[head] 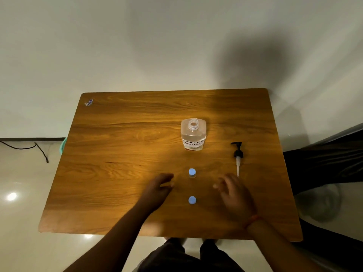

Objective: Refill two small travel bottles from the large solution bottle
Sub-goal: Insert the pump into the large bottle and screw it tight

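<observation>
A large clear solution bottle [193, 134] stands uncapped in the middle of the wooden table [117, 154], with a handwritten label on its front. Its black pump head [237, 156] lies flat to the right. Two small travel bottles with blue caps stand in a line nearer me: the far one [192, 172] and the near one [192, 200]. My left hand [157, 190] hovers left of them, fingers relaxed, holding nothing. My right hand [233, 193] hovers right of them, fingers loosely spread and blurred, also empty. An orange band circles the right wrist.
A small sticker [88, 102] marks the table's far left corner. A wall rises just behind the table. A dark cable [37, 147] lies on the floor at left, and dark fabric [324, 161] sits off the table's right edge.
</observation>
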